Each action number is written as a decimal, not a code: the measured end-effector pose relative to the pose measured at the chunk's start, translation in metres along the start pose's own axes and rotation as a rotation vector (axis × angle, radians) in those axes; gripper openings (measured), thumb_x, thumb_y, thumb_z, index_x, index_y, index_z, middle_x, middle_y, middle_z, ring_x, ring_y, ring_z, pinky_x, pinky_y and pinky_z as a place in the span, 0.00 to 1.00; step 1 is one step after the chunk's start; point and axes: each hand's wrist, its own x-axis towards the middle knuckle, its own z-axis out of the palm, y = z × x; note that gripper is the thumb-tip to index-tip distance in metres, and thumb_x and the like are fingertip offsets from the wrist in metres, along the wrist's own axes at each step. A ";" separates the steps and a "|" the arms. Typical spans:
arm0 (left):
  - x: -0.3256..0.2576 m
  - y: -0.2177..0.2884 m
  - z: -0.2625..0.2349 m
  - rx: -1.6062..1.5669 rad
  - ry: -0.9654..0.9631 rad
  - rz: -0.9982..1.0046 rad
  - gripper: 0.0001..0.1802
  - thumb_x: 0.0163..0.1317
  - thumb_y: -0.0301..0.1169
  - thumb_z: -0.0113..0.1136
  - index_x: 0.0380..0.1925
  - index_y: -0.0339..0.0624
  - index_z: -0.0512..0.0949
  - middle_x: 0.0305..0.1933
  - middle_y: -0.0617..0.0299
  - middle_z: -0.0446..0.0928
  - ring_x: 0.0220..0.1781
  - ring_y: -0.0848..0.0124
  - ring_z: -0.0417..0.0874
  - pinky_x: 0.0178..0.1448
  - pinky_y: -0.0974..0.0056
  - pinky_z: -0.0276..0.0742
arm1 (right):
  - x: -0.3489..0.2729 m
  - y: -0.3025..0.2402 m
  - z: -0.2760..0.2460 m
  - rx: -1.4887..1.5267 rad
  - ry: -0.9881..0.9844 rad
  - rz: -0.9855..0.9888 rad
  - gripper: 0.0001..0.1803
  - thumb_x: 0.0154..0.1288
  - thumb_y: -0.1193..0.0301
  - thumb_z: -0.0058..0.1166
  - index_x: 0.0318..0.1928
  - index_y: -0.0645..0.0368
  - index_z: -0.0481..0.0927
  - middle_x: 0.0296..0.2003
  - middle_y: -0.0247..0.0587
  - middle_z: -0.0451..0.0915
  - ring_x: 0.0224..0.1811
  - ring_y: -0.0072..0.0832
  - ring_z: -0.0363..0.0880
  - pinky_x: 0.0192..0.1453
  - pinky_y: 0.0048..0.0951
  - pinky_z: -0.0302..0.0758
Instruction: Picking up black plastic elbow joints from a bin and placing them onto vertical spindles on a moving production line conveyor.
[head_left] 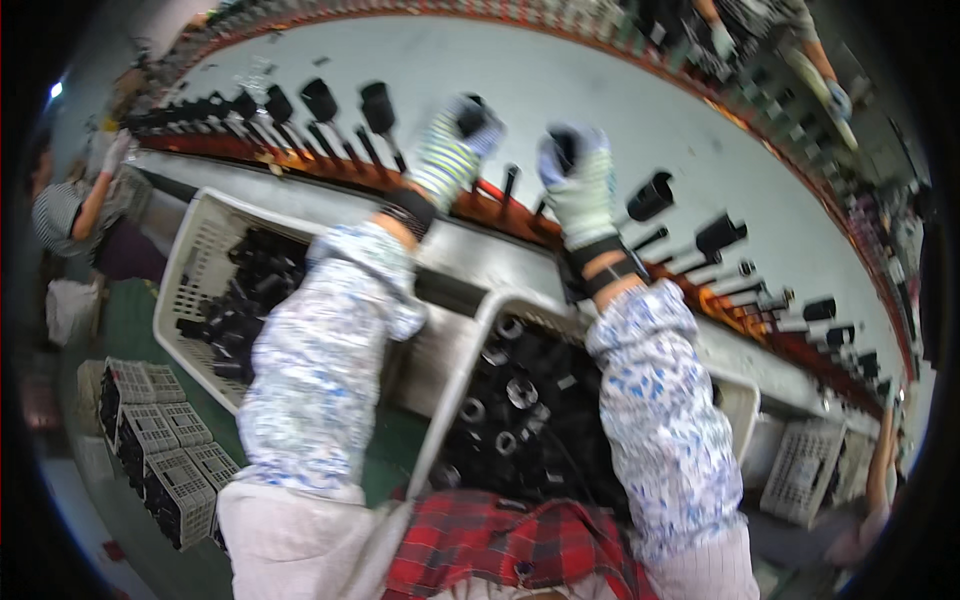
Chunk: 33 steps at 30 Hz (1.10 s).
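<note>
Both my hands wear striped knit gloves and reach over the row of upright spindles. My left hand [450, 158] is closed around a black cup-shaped part [471, 119], held up at the row. To its right, my right hand [581, 190] closes on another black cup-shaped part [563, 152]. Between them a dark bare spindle [510, 183] stands up. Left of my hands, black cup-shaped parts [376, 107] sit on slanting spindles. More such parts [652, 197] sit on spindles to the right. Fingertips are partly hidden and smeared by motion.
A light plastic crate [178, 275] of black parts stands left, and a second crate [470, 365] holding black pieces is right before me. Stacked crates [150, 430] are at lower left. Other people work along the line, one at left [75, 215].
</note>
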 end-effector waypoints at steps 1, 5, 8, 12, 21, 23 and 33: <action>0.003 -0.020 0.022 -0.041 0.036 0.092 0.14 0.58 0.19 0.66 0.42 0.46 0.76 0.37 0.68 0.79 0.41 0.75 0.80 0.48 0.68 0.80 | -0.003 0.015 -0.008 -0.026 -0.045 0.062 0.12 0.57 0.75 0.61 0.43 0.55 0.79 0.36 0.44 0.76 0.34 0.34 0.78 0.41 0.34 0.77; 0.001 0.006 0.059 0.554 0.036 0.202 0.15 0.52 0.26 0.70 0.40 0.41 0.77 0.35 0.61 0.79 0.36 0.71 0.81 0.45 0.65 0.79 | -0.012 0.022 -0.036 0.222 -0.239 0.446 0.30 0.58 0.75 0.61 0.63 0.53 0.71 0.40 0.44 0.76 0.39 0.33 0.78 0.46 0.33 0.78; 0.000 0.011 0.064 0.555 0.092 0.068 0.17 0.51 0.27 0.70 0.42 0.41 0.78 0.37 0.57 0.81 0.39 0.66 0.84 0.46 0.62 0.80 | -0.018 -0.022 -0.063 0.004 -0.269 0.237 0.40 0.55 0.77 0.60 0.69 0.52 0.63 0.51 0.54 0.74 0.53 0.45 0.76 0.60 0.41 0.73; -0.016 0.006 0.031 0.676 0.129 0.118 0.26 0.53 0.26 0.68 0.54 0.43 0.74 0.52 0.52 0.77 0.55 0.60 0.79 0.60 0.60 0.74 | -0.058 -0.111 -0.143 0.067 -0.626 0.012 0.31 0.57 0.73 0.57 0.63 0.57 0.69 0.56 0.60 0.72 0.58 0.57 0.71 0.64 0.45 0.69; -0.173 0.110 0.140 0.754 -0.827 -0.152 0.22 0.62 0.34 0.60 0.57 0.45 0.75 0.56 0.51 0.79 0.57 0.61 0.81 0.61 0.61 0.74 | -0.231 -0.147 -0.378 -0.131 -1.541 0.532 0.34 0.63 0.57 0.56 0.66 0.56 0.66 0.54 0.53 0.76 0.56 0.50 0.75 0.60 0.43 0.73; -0.202 0.115 0.189 1.026 -1.252 -0.041 0.24 0.63 0.44 0.56 0.56 0.48 0.75 0.51 0.50 0.79 0.55 0.52 0.80 0.58 0.51 0.75 | -0.232 -0.149 -0.383 -0.049 -1.584 0.609 0.37 0.62 0.56 0.57 0.68 0.56 0.63 0.54 0.56 0.76 0.55 0.51 0.76 0.59 0.43 0.73; -0.306 0.081 0.299 1.557 -1.515 -0.319 0.23 0.59 0.45 0.61 0.54 0.53 0.77 0.49 0.49 0.81 0.51 0.51 0.83 0.52 0.50 0.79 | -0.252 -0.154 -0.376 0.045 -1.586 0.245 0.32 0.56 0.57 0.63 0.59 0.57 0.73 0.60 0.62 0.69 0.51 0.52 0.79 0.52 0.44 0.79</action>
